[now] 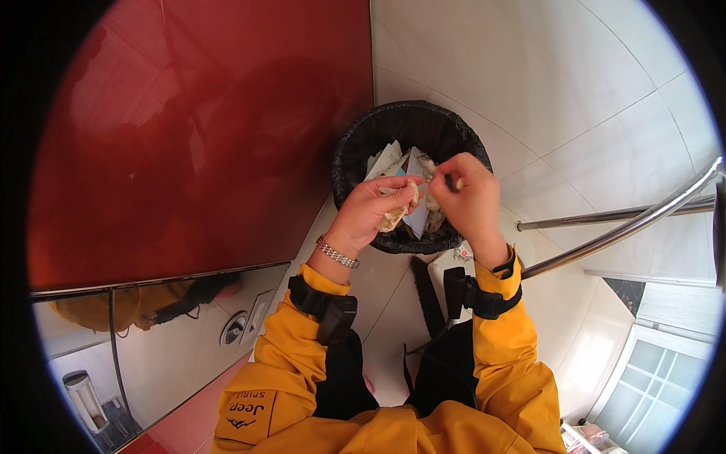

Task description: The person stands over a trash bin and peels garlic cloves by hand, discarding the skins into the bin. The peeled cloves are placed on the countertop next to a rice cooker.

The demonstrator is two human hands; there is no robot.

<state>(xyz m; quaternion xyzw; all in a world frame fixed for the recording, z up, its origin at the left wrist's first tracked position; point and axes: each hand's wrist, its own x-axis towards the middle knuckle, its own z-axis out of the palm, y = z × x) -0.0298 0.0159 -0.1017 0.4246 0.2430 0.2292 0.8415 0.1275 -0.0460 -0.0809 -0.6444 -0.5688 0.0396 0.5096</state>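
Observation:
My left hand (371,207) holds a cream-coloured, papery-skinned piece (392,219), which looks like garlic, between thumb and fingers. Close beside it on the right, my right hand (472,190) has its thumb and forefinger pinched together. A small pale piece (459,183) shows among its curled fingers, too small to name surely. Both hands are over a round bin lined with a black plastic bag (388,116). Inside the bin lie white paper scraps (387,160) and dry beige skins (434,220), partly hidden by my hands.
A glossy red panel (198,153) stands left of the bin, and a tiled wall (510,74) behind it. Bent metal tubes (624,230) reach in from the right. A dark-bristled brush (426,295) is on the tiled floor between bin and legs. A mirror-like surface (176,335) lies lower left.

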